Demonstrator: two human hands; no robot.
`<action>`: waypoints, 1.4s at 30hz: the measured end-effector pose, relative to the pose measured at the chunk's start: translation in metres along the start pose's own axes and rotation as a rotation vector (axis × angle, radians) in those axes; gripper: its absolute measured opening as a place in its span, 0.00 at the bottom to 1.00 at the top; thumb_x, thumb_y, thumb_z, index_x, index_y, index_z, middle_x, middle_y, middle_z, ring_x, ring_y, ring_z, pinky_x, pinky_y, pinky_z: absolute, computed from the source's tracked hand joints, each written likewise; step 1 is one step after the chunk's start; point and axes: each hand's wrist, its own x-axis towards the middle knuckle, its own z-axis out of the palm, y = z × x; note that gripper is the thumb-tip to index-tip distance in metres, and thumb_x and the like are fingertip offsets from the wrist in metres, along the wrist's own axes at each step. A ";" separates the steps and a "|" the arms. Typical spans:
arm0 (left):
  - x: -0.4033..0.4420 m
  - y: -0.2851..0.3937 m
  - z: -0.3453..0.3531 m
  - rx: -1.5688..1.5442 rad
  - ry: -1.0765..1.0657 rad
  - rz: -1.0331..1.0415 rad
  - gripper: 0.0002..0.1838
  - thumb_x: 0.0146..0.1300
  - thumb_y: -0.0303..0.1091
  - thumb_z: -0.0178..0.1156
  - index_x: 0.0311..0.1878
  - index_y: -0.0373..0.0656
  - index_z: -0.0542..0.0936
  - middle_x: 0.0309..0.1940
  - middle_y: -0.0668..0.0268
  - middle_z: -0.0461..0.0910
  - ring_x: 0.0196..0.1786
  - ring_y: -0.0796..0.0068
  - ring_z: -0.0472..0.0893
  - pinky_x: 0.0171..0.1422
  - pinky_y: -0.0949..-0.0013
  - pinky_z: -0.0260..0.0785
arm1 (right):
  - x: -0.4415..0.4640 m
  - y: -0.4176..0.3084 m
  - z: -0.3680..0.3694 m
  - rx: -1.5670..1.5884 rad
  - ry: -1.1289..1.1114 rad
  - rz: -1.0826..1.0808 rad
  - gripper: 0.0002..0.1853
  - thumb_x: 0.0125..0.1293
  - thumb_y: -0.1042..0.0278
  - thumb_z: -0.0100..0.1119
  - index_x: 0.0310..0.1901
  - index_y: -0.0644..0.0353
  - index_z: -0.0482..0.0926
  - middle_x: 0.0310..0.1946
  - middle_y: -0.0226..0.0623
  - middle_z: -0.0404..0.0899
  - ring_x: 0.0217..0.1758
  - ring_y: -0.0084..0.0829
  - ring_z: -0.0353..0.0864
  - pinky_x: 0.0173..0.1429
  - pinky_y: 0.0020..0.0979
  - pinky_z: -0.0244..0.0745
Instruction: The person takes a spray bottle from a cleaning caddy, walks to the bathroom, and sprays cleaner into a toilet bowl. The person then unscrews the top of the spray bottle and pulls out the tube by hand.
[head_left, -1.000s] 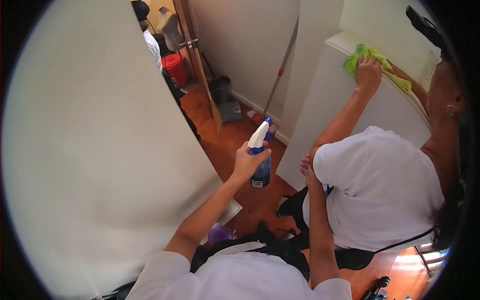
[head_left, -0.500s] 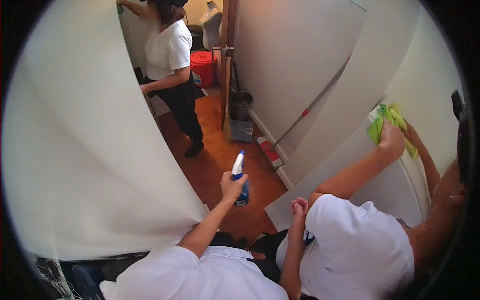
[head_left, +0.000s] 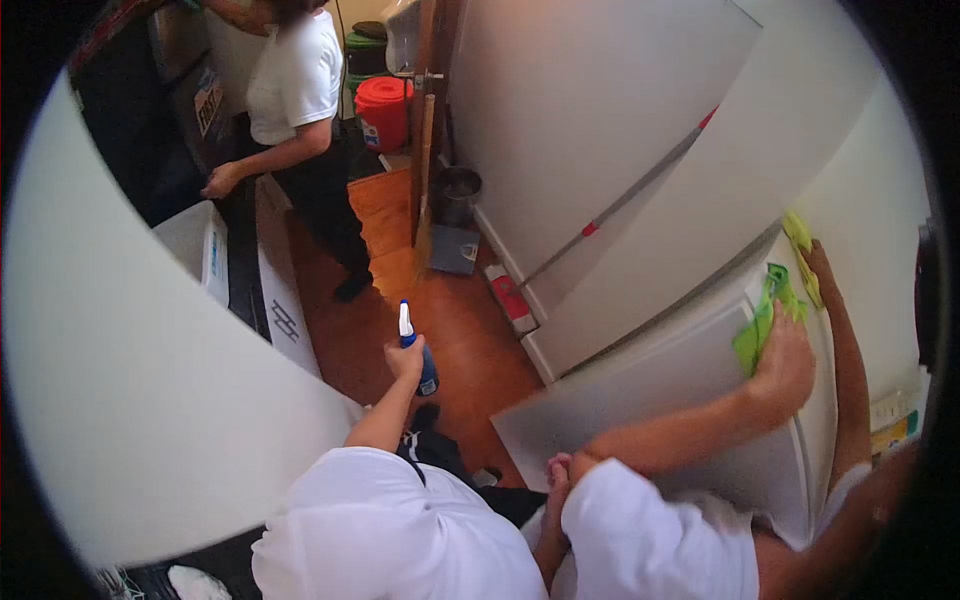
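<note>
My left hand [head_left: 405, 357] is stretched forward, wrapped round the neck of a blue spray bottle [head_left: 428, 374] with a white and blue trigger head. The bottle is roughly upright above the reddish-brown floor. Close to my body, my right hand [head_left: 560, 472] is loosely closed, with nothing visible in it, beside a co-worker's elbow. That co-worker, in a white shirt [head_left: 655, 530], presses a green cloth [head_left: 760, 320] against the edge of a white panel [head_left: 650, 390]. A yellow cloth [head_left: 802, 260] is under another hand on the panel's far side.
A second person [head_left: 300, 90] stands at upper left beside a white bin [head_left: 210, 250]. A red bucket [head_left: 384, 110], a dark metal pot [head_left: 458, 195], a dustpan [head_left: 455, 250] and a long-handled mop [head_left: 650, 170] stand along the far side. A large white surface [head_left: 180, 400] curves along my left.
My view has swung left and the spray bottle now appears further left and lower. More of the second person's area shows. The green and yellow cloths have moved apart.
</note>
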 end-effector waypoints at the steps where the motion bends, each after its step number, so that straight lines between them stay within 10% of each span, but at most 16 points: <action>1: 0.002 0.006 0.006 -0.048 -0.009 -0.040 0.17 0.42 0.42 0.69 0.26 0.35 0.80 0.25 0.56 0.81 0.30 0.59 0.82 0.40 0.57 0.72 | 0.002 -0.005 0.003 -0.021 -0.009 0.026 0.09 0.64 0.71 0.53 0.46 0.58 0.74 0.36 0.32 0.78 0.36 0.23 0.77 0.44 0.25 0.71; 16: 0.184 -0.037 0.052 0.132 0.023 -0.139 0.23 0.39 0.44 0.72 0.30 0.34 0.77 0.27 0.52 0.81 0.33 0.55 0.82 0.41 0.55 0.73 | 0.117 -0.091 0.188 -0.277 -0.514 0.330 0.13 0.63 0.72 0.56 0.48 0.64 0.75 0.39 0.37 0.78 0.43 0.26 0.78 0.48 0.27 0.74; 30: 0.343 0.102 0.081 -0.143 0.020 -0.002 0.21 0.49 0.35 0.69 0.45 0.36 0.78 0.39 0.61 0.81 0.38 0.72 0.80 0.43 0.68 0.72 | 0.349 -0.153 0.373 -0.334 -0.930 0.282 0.18 0.65 0.62 0.57 0.53 0.62 0.74 0.42 0.37 0.80 0.44 0.27 0.79 0.49 0.29 0.74; 35: 0.402 0.149 0.131 -0.286 -0.019 -0.017 0.21 0.51 0.33 0.68 0.49 0.36 0.78 0.44 0.63 0.79 0.44 0.75 0.77 0.50 0.70 0.69 | 0.467 -0.200 0.509 -0.336 -0.979 -0.068 0.25 0.64 0.56 0.61 0.57 0.62 0.70 0.44 0.34 0.77 0.46 0.26 0.75 0.53 0.30 0.71; 42: 0.475 0.226 0.187 -0.375 -0.060 0.032 0.16 0.56 0.30 0.66 0.47 0.36 0.78 0.37 0.67 0.78 0.39 0.77 0.77 0.46 0.73 0.69 | 0.514 -0.375 0.834 -0.045 -0.543 -0.977 0.55 0.43 0.51 0.76 0.64 0.78 0.53 0.61 0.61 0.64 0.65 0.48 0.66 0.68 0.39 0.61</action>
